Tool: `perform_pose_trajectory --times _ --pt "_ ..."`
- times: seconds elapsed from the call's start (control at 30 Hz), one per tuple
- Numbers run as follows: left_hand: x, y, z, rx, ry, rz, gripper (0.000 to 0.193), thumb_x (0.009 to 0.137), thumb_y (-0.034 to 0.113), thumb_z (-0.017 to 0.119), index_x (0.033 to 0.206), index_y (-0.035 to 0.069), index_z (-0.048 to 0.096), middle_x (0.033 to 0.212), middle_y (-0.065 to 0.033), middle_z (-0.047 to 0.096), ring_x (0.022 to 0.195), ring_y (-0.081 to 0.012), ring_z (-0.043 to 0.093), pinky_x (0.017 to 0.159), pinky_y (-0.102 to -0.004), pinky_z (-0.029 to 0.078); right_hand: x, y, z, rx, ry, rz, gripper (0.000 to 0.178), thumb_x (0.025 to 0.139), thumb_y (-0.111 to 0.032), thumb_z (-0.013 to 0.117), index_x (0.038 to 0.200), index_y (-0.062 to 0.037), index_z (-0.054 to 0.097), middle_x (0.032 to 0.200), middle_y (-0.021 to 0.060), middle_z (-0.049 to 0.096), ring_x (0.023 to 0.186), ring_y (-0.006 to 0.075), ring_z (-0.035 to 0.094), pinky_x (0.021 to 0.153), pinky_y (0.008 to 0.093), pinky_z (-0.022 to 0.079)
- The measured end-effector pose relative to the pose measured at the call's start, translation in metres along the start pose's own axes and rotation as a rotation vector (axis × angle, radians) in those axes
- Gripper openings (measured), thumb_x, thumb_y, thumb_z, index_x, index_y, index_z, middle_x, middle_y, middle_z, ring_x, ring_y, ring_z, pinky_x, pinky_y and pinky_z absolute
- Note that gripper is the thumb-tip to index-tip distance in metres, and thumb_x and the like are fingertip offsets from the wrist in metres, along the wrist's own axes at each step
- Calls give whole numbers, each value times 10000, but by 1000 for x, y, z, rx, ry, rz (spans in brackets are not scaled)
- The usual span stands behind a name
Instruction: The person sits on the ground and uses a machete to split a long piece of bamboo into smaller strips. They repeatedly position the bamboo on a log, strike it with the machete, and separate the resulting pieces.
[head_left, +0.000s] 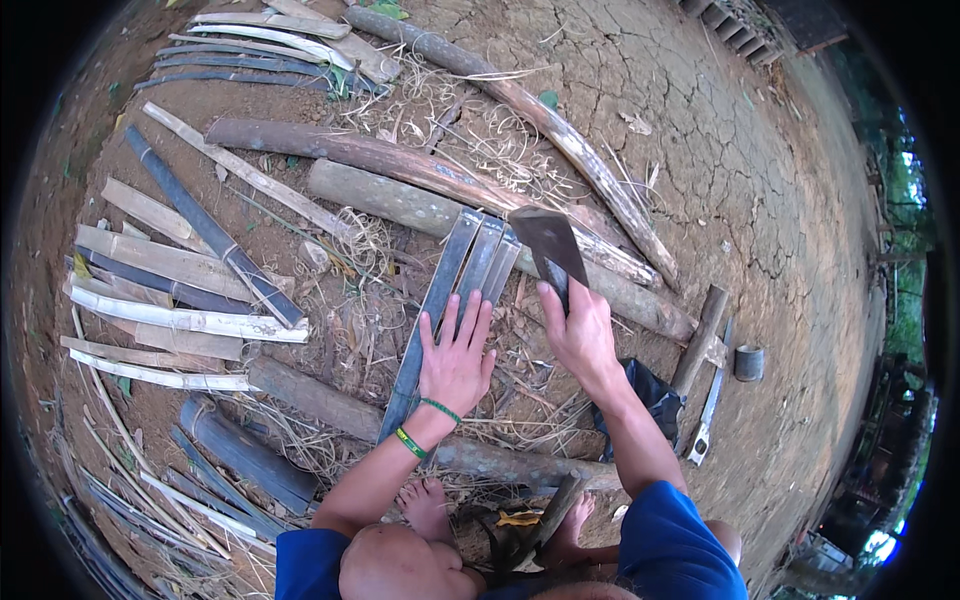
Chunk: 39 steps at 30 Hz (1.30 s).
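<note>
My left hand (457,362) lies flat with fingers spread on dark split bamboo slats (437,295), which lie side by side. Their far ends rest across a thick greyish log (400,199), and their near ends reach toward another log (318,388) by my feet. In my right hand (585,335) is the handle of a cleaver (548,238), my fingers wrapped round it. The broad dark blade points away from me, beside the far ends of the slats; whether it touches them I cannot tell.
Split bamboo pieces (180,265) lie in piles at the left, with more strips (250,65) at the far left. Long poles (560,130) cross the cracked earth beyond. At right are a handsaw (708,410), a small grey cylinder (749,363) and a black plastic bag (650,392).
</note>
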<state>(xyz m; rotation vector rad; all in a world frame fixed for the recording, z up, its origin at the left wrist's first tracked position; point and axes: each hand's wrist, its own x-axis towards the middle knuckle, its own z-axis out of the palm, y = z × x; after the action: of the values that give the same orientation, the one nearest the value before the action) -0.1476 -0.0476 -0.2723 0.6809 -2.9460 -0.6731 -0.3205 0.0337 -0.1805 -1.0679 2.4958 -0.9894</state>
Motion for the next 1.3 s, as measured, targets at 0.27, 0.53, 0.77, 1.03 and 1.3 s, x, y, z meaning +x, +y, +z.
perform_pose_trajectory --times 0.27,0.53,0.77,1.03,1.3 --pt "3 -3 -4 -7 -22 -35 787 924 366 591 1600 104 286 1686 -85 213 1542 -333 209 1201 -668 121 2 -20 -5 72 56 4 259 974 -176 644 1135 25 614 777 279 675 730 475 680 617 495 529" --pt "2 0 2 -17 -56 -37 799 916 426 602 1585 94 316 1678 -97 233 1553 -348 173 1203 -673 60 -24 -6 9 85 -72 257 389 991 -242 632 1239 49 560 783 302 670 755 493 687 641 515 529" --pt "7 -2 3 2 -90 -44 759 903 396 611 1546 71 373 1676 -108 231 1552 -349 168 1202 -678 61 -16 -12 -1 23 -133 327 340 997 -213 623 1223 40 607 796 278 687 760 477 692 668 492 543" --pt "3 -2 4 38 -79 -32 753 907 396 603 1545 72 373 1683 -101 207 1554 -344 157 1204 -679 57 -9 -29 -2 -17 241 -98 391 938 -123 678 1265 31 530 838 249 699 737 451 703 620 472 561" --pt "6 -2 3 56 -132 -49 776 888 389 612 1563 101 363 1699 -81 165 1567 -326 119 1204 -682 61 2 -26 5 127 15 286 324 977 -203 640 1202 11 545 761 277 669 687 481 667 588 537 518"
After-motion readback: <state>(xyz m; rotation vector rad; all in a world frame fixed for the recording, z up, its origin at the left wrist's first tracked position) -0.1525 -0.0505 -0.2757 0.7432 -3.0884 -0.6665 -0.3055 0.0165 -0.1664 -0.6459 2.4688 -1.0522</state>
